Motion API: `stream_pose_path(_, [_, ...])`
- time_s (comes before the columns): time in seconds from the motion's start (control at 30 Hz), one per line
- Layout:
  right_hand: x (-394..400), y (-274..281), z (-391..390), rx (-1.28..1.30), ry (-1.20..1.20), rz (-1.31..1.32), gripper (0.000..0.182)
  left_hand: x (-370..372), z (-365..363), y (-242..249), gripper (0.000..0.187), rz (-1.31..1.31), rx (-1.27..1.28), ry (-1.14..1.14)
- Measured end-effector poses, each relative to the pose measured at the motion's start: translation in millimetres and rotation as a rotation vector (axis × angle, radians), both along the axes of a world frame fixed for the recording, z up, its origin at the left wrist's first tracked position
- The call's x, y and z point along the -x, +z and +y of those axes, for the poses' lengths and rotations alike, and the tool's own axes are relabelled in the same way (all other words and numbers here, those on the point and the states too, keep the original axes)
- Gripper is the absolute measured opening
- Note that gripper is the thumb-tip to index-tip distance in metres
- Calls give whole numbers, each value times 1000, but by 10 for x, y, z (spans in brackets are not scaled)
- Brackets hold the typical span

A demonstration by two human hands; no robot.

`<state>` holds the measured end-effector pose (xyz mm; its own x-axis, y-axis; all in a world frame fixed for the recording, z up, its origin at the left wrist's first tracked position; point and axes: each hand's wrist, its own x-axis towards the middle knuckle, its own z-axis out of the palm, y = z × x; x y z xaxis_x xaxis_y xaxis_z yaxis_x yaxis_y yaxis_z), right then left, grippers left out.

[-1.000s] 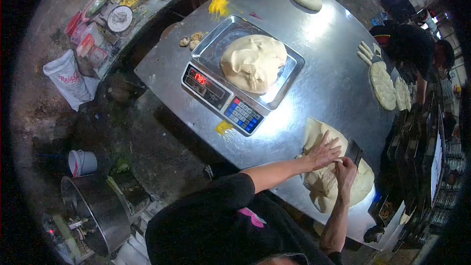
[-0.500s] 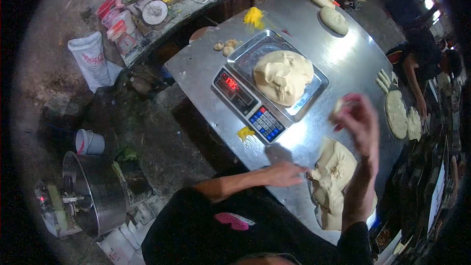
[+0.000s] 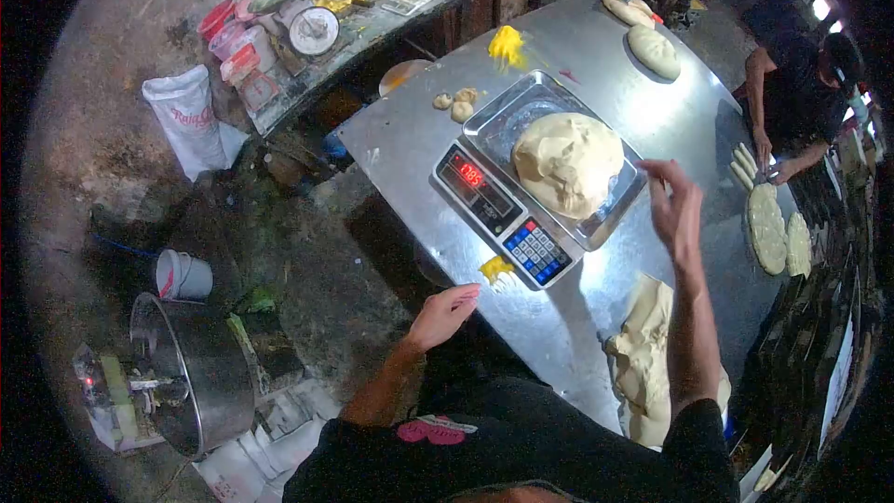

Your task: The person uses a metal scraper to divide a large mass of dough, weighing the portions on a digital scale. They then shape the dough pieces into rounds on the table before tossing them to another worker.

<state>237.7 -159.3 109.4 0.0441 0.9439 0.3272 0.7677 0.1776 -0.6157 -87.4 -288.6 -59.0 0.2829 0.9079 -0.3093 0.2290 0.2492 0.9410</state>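
Note:
A large lump of pale dough (image 3: 568, 161) lies in the steel tray of a digital scale (image 3: 503, 214) with a red readout. My right hand (image 3: 674, 205) is raised just right of the tray, fingers spread, with nothing in it. My left hand (image 3: 445, 313) hangs open off the near edge of the steel table (image 3: 652, 116), holding nothing. A second big mass of dough (image 3: 643, 359) lies on the table under my right forearm.
Several small dough bits (image 3: 454, 104) and yellow smears (image 3: 507, 43) lie by the scale. Dough loaves (image 3: 654, 49) sit at the far end. Another person (image 3: 796, 93) works flat dough rounds (image 3: 769, 227) at the right. A cluttered side bench (image 3: 317, 28), white sack (image 3: 191, 121), bucket (image 3: 182, 276) and mixer bowl (image 3: 191, 373) stand left.
My right hand left the near dough, rose with a small piece, and now is open and empty by the scale tray. My left hand drew back off the table edge.

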Motion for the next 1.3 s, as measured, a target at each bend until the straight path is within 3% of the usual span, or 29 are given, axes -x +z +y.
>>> stream_pose_path(0.07, [32,120,210,82,-8,41,24,35,78,15,34,29,-37,-53])
stream_pose_path(0.27, [263,194,905,262,376,-36,29,58,316,140,34,82,-188,-118])
stream_pose_path(0.4, [-162,55,575,323,125,-576,24,85,266,60,35,159,-227,-70])
stream_pose_path(0.5, [-1123,-819,-142,658,32,-692,21,-127,141,-80,37,2,-60,-113])
stream_pose_path(0.53, [-1493,-1274,-578,568,62,-623,24,-279,123,-99,39,-57,-17,-193])
stream_pose_path(0.57, [-1687,-1477,-905,868,83,-762,34,-463,114,-111,39,-91,-71,-309])
stream_pose_path(0.63, [-2295,-2424,-1655,594,-74,-444,31,-892,153,-78,40,-153,-153,-521])
stream_pose_path(0.67, [-2022,-1909,-1965,603,-80,-446,31,-1126,182,-27,39,-181,-172,-617])
stream_pose_path(0.7, [-1172,-1222,-1591,717,-137,-627,31,-1382,230,-8,40,-167,-226,-717])
stream_pose_path(0.83, [-1242,-1221,-1731,607,-170,-677,16,-2378,211,-144,48,-90,-459,-915])
stream_pose_path(0.9, [-1146,-1035,-1826,492,-163,-581,11,-2804,96,-191,63,68,-641,-743])
stream_pose_path(1.0, [-1057,-932,-1997,369,-270,-383,10,-3284,-86,-339,77,144,-776,-725])
stream_pose_path(1.1, [-1038,-927,-2198,324,-452,-202,13,-3493,-193,-319,84,81,-675,-816])
stream_pose_path(1.17, [-995,-873,-2295,363,-517,-180,13,-3541,-244,-412,80,89,-739,-838])
stream_pose_path(1.23, [-948,-820,-2331,588,-586,369,11,-3518,-192,-451,75,107,-760,-948])
stream_pose_path(1.3, [-762,-388,-2253,865,-290,762,10,-3621,-140,-617,72,148,-761,-914])
